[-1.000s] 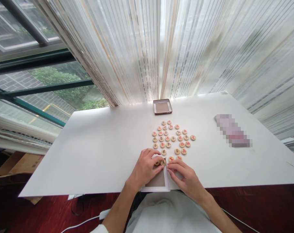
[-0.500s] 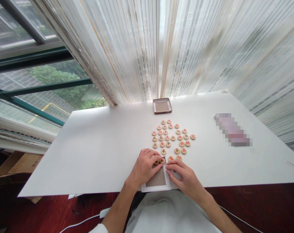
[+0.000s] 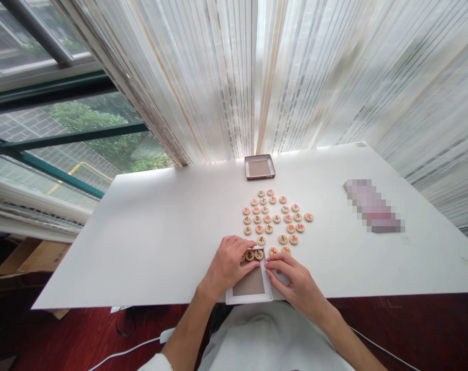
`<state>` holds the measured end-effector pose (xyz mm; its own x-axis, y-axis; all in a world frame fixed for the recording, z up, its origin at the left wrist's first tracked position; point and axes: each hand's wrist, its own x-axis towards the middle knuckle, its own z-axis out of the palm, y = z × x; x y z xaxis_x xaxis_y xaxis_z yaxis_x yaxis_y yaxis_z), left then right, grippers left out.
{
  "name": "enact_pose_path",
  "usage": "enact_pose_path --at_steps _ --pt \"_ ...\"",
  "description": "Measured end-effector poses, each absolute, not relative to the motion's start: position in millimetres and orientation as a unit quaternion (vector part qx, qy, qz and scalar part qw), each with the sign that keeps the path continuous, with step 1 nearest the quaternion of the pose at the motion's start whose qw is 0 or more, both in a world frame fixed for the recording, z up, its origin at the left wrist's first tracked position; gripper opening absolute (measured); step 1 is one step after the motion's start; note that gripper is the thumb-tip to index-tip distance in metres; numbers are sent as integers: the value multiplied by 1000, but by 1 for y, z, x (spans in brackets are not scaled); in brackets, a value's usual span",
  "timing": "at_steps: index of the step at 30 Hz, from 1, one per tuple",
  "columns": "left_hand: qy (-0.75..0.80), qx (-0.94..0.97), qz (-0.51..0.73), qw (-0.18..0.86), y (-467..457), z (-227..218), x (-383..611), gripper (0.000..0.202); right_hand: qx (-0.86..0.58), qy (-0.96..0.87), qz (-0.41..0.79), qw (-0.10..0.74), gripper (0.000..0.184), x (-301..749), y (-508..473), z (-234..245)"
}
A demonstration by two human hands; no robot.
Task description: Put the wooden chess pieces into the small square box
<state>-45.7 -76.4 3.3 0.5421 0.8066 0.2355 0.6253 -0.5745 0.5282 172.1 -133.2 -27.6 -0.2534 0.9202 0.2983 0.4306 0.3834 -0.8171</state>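
At the near edge of the white table, right before the body: a shallow white-rimmed box with a brown floor. Inside it, against the far wall, two wooden xiangqi pieces with dark characters, side by side and touching. Left hand laid over the box's far left corner, fingers bent, tips just beside the left of those two discs, thumb along the brown floor; clasped round nothing, loosely open. Right hand on the other side, index tip and thumb tip pressed to the box's right wall; cannot tell whether pinching it or merely leaning on it. Just beyond both hands, loose on the tabletop, a scatter of further xiangqi discs, red and dark characters facing up, the nearest two almost at the right fingertips. Farther off, near the striped curtain, a brown-rimmed tray. Well apart to the right, a blurred oblong thing. Left of the curtain, a window with greenery outside
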Motion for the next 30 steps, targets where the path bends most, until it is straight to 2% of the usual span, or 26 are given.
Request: enact_pose_path --at_steps 6,12,20,27,30 --pt "422 855 223 205 -74 1 -49 30 -466 -727 317 394 16 172 -134 -30" --pt "425 851 224 214 -77 10 -60 39 -465 -730 327 380 19 171 -133 -27" --pt "456 831 223 227 -79 9 -81 27 -481 -761 309 307 25 167 -134 -25" --pt "450 830 234 232 -79 3 -75 35 -485 -765 285 312 25 163 -132 -27" --pt "449 830 235 231 -79 3 -72 31 -485 -766 280 317 24 162 -132 -26"
